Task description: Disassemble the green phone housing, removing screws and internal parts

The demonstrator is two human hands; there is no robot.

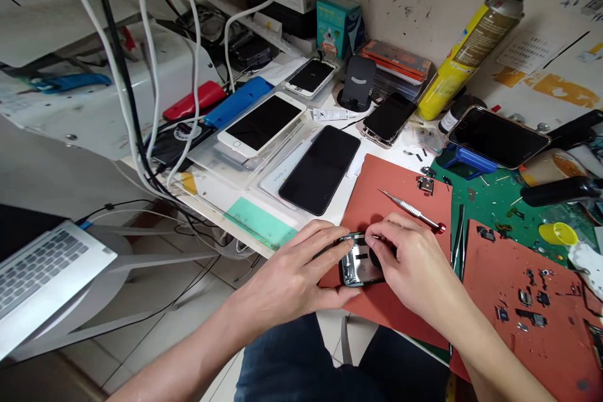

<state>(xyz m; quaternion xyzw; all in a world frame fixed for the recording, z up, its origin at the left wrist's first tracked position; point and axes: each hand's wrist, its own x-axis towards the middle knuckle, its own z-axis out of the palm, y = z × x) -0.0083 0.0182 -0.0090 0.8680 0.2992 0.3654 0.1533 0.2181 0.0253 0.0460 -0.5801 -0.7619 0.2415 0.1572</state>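
An opened phone housing with a silvery inside lies on the orange-red mat. My left hand grips it by the edges, fingers along the far side and thumb on the near side. My right hand is closed in a pinch over the right part of the housing; whatever its fingertips hold is too small and covered to make out. Beyond that hand, a precision screwdriver with a red end cap rests on the mat. Tweezers-like dark strips lie along the mat's right edge.
A black-screened phone and a white phone lie behind my hands. Small parts are scattered over a second mat at right. A yellow spray can leans at the back. Cables hang at left, above a laptop.
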